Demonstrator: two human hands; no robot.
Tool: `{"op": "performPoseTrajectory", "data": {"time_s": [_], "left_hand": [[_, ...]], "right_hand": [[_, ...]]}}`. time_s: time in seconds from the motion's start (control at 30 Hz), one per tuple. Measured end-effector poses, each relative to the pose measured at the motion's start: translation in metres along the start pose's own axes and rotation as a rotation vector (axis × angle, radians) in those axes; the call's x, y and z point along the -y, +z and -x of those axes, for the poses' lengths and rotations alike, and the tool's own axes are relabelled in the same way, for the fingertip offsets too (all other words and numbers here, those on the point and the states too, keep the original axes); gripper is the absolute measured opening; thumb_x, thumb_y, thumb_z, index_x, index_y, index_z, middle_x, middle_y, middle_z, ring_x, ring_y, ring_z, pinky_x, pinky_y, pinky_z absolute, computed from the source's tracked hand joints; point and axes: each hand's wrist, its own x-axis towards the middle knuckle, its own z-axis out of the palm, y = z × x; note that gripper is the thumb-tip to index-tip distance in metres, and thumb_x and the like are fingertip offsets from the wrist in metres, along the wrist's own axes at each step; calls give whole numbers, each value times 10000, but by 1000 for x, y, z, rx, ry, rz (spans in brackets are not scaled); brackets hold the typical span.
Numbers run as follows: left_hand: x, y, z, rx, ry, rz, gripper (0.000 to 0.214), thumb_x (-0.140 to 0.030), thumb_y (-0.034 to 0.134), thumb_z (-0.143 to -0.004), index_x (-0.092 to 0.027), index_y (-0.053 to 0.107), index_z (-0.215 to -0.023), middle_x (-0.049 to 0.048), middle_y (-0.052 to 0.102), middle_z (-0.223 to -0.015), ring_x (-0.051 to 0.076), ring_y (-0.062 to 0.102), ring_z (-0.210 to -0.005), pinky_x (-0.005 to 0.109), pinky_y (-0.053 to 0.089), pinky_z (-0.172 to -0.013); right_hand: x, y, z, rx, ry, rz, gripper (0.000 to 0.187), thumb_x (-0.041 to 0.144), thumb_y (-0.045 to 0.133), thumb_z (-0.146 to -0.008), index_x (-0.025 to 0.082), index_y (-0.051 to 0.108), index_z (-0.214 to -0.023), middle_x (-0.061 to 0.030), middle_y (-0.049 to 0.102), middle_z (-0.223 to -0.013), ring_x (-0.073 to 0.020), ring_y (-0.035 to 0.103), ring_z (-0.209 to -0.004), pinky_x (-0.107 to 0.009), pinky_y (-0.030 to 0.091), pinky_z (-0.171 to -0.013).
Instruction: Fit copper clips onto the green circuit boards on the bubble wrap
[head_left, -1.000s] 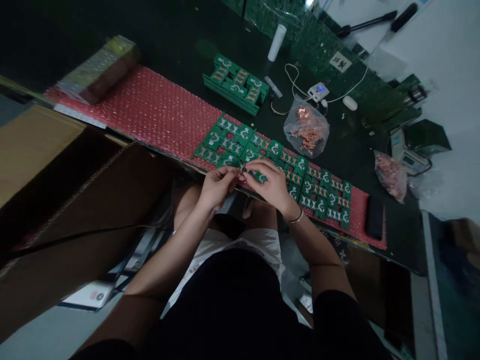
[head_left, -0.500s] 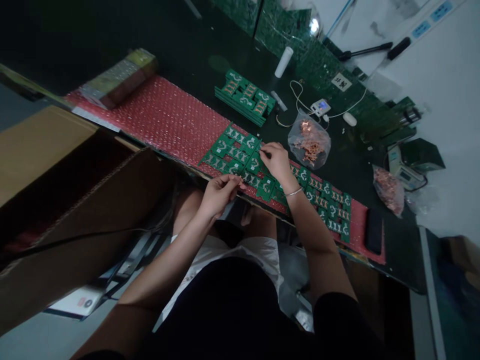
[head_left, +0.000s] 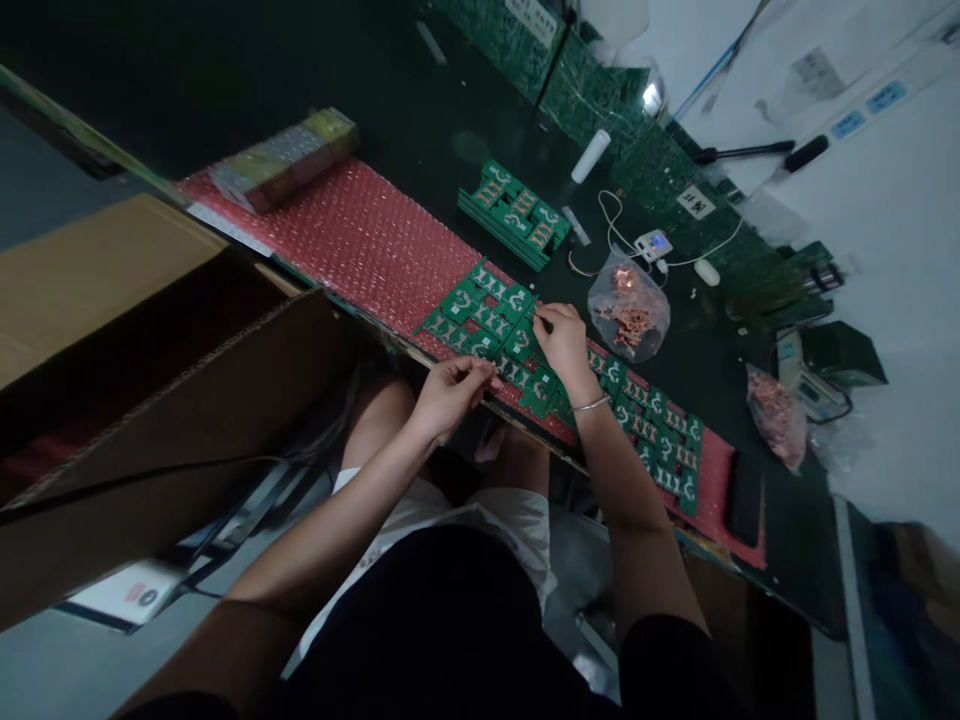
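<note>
Box (head_left: pixel 150 400) far left, open, below counter (head_left: pixel 405 110) edge. Red wrap (head_left: pixel 360 235) along counter front. Your left hand (head_left: pixel 450 392) at counter edge, fingers pressed together on something tiny, can't tell what. Boards (head_left: pixel 487 310) lie on wrap, just beyond. Your right hand (head_left: pixel 562 338) rests on boards, fingers pinched together at board edge. Bag (head_left: pixel 631 315) of copper parts just right of it. More boards run rightward.

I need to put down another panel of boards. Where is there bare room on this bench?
The red bubble-wrap sheet lies bare between the foil-wrapped block and the green circuit boards. It is crowded from the right hand to the clear bag of copper parts.
</note>
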Motion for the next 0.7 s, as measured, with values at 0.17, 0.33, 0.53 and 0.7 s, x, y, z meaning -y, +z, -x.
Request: {"op": "performPoseTrajectory", "data": {"time_s": [0.17, 0.33, 0.53, 0.7], "left_hand": [[0, -1, -3, 4, 23, 11, 303, -419, 766, -709, -128, 683, -714, 53, 691, -680, 39, 358, -421, 193, 225, -399], [-4, -5, -8, -1, 60, -34, 286, -403, 735, -741, -122, 690, -711, 48, 681, -670, 45, 359, -427, 194, 241, -403], [-10, -8, -6, 31, 98, -47, 245, -360, 730, -722, -129, 674, -661, -25, 533, -514, 54, 376, -440, 183, 258, -426], [-13, -10, 0, 264, -99, 143, 344, -456, 772, -717, -119, 707, -731, -42, 427, -436, 45, 273, -375, 193, 144, -373]], "right_hand": [[12, -13, 1, 49, -44, 91, 222, 158, 528, -882, 160, 750, -888, -120, 658, -996, -257, 572, -952, -453, 497, -915], [62, -39, 13, 30, -184, -111, 213, 207, 549, -928, 235, 727, -1042, -78, 670, -1094, -234, 602, -1048, -447, 514, -962], [110, -52, 37, 214, -341, -235, 278, 210, 583, -942, 295, 664, -1194, -45, 700, -1126, -219, 614, -1060, -430, 531, -970], [113, -52, 46, 80, -214, -302, 260, 251, 611, -933, 298, 662, -1184, -60, 691, -1052, -221, 636, -1013, -424, 555, -926]]}}
